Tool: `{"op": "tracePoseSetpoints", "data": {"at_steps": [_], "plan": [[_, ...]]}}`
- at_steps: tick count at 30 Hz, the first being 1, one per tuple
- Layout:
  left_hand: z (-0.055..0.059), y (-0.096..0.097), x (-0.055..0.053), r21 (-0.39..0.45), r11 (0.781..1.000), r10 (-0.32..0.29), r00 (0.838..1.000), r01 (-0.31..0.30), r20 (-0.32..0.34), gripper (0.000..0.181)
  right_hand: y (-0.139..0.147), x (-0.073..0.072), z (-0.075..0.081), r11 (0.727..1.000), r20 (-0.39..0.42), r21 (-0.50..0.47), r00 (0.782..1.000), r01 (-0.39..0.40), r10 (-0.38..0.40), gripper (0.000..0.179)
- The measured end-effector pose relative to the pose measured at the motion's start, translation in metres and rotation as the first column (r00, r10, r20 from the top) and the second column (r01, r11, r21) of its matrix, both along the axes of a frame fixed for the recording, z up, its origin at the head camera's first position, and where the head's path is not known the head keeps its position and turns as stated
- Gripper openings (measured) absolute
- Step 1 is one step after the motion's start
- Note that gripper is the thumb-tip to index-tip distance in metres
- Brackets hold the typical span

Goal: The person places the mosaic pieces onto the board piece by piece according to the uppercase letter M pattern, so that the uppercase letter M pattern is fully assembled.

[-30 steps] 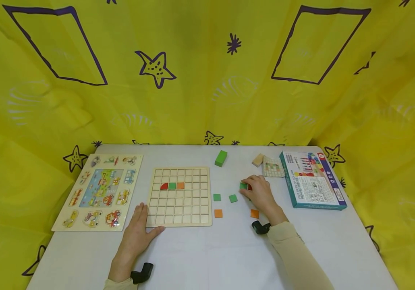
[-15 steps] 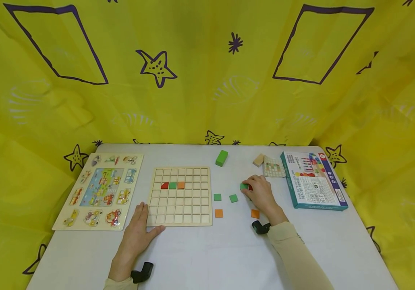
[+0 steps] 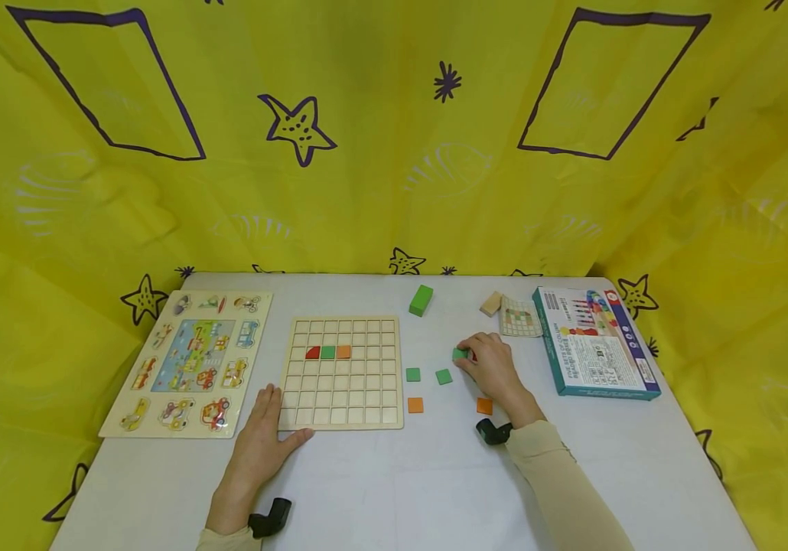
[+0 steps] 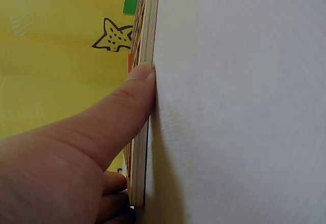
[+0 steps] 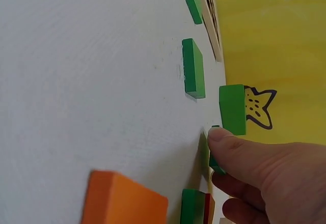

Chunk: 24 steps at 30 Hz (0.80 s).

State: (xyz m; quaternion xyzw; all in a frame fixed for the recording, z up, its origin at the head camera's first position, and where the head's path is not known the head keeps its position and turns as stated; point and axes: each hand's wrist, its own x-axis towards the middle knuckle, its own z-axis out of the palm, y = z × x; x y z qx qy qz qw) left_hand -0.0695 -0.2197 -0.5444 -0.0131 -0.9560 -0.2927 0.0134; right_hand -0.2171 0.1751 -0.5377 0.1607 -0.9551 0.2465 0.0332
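My right hand [image 3: 493,367] pinches a green square tile [image 3: 460,353] between thumb and fingers. In the right wrist view, the tile [image 5: 216,164] shows partly behind the thumb, with a shadow on the table beside it. A red piece [image 3: 474,357] is mostly hidden by that hand; below the fingers another green tile [image 5: 191,206] stands against something red. My left hand [image 3: 259,444] lies at the near left corner of the wooden grid board [image 3: 342,390], thumb on its near edge, fingers along its left side. A red, a green [image 3: 327,353] and an orange tile sit in one row.
Loose green tiles [image 3: 412,375] and orange tiles [image 3: 415,405] lie right of the board. Behind them are a green block [image 3: 420,301], a wooden block [image 3: 490,304] and a pattern card [image 3: 521,317]. A boxed set [image 3: 597,344] is at right, a picture puzzle [image 3: 187,360] at left.
My right hand has shifted slightly to the left with the green tile in its fingers. The left hand stays in place on the board.
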Motion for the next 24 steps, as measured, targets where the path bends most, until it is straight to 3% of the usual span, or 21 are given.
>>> {"op": "tracePoseSetpoints", "data": {"at_steps": [24], "plan": [[0.001, 0.0, 0.0, 0.001, 1.0, 0.001, 1.0, -0.001, -0.002, 0.097, -0.047, -0.005, 0.017, 0.993, 0.015, -0.035, 0.994, -0.11, 0.111, 0.024]]}}
